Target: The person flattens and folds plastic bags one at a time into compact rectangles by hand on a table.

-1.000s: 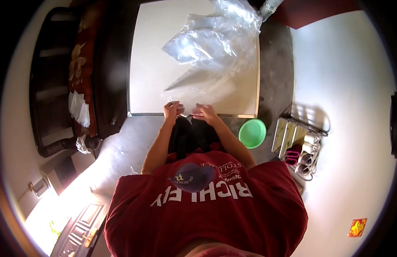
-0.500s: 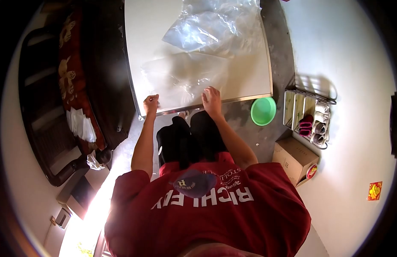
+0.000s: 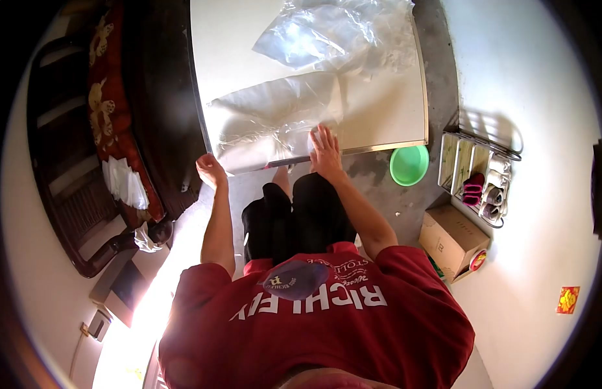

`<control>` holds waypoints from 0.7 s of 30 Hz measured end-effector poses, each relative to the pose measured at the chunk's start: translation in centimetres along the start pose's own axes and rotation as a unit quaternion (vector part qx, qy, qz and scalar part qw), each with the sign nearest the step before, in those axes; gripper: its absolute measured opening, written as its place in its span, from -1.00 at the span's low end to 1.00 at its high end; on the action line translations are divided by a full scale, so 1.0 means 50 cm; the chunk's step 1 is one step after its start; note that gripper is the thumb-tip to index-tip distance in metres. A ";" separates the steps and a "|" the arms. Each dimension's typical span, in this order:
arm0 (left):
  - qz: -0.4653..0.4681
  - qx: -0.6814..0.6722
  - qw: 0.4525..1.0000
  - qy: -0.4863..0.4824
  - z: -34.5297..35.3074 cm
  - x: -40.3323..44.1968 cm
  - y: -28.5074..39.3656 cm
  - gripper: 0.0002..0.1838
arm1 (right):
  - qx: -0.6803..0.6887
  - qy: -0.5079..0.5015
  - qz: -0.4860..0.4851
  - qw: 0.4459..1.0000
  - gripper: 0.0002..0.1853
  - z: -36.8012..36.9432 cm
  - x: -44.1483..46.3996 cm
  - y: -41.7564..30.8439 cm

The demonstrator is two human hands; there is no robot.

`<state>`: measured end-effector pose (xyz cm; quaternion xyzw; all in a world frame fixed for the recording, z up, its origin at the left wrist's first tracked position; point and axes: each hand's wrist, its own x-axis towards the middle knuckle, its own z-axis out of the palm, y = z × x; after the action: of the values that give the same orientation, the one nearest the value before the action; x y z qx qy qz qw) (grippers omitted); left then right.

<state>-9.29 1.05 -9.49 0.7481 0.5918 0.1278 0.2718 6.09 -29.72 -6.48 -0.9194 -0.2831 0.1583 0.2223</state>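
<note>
Our left hand [image 3: 211, 170], curled, hold unclear, has reached the table [image 3: 224, 55] corner; our right hand [image 3: 325, 153] spreads; plastic [image 3: 268, 107] lies wider.

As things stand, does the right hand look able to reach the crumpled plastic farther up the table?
Probably yes: nothing solid seems to stand between the right hand and the crumpled plastic, only the flatter plastic sheet lying on the table, though leaning forward may be needed.
</note>
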 end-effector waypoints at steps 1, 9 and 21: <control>-0.001 -0.001 1.000 -0.002 -0.008 -0.013 0.039 -0.78 | 0.000 0.016 -0.005 1.000 -0.35 0.000 0.001 0.001; 0.422 0.139 0.874 -0.196 0.113 -0.118 0.192 -0.35 | -0.029 0.044 -0.048 0.997 -0.36 0.004 0.096 -0.051; 0.436 0.214 0.866 -0.118 0.068 0.012 0.161 -0.20 | -0.126 0.047 0.065 0.989 -0.31 -0.025 0.084 0.060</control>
<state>-0.84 -0.48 -7.88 0.9791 0.1821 0.0140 0.0894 11.26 -29.84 -7.61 -0.9630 -0.2297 0.0917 0.1069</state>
